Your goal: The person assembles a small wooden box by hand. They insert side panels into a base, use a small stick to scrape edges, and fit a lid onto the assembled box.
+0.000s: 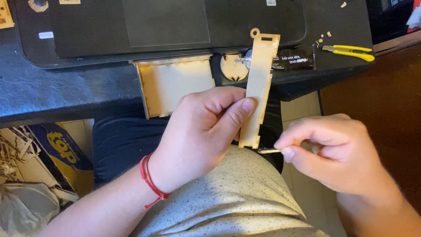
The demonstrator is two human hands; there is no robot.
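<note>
Seen from above, the person's left hand (206,131) pinched one long, notched wooden strip (258,87) upright between thumb and fingers, its lower end just above the lap. The right hand (333,153) was closed narrowly on one thin wooden stick (268,151), its tip just below the strip's bottom edge — near, not touching. Behind, one shallow wooden tray (175,83) overhung the near edge of the black desk (66,87). One yellow utility knife (351,52) lay well apart at the desk's right edge — open floor showed beneath the hands.
</note>
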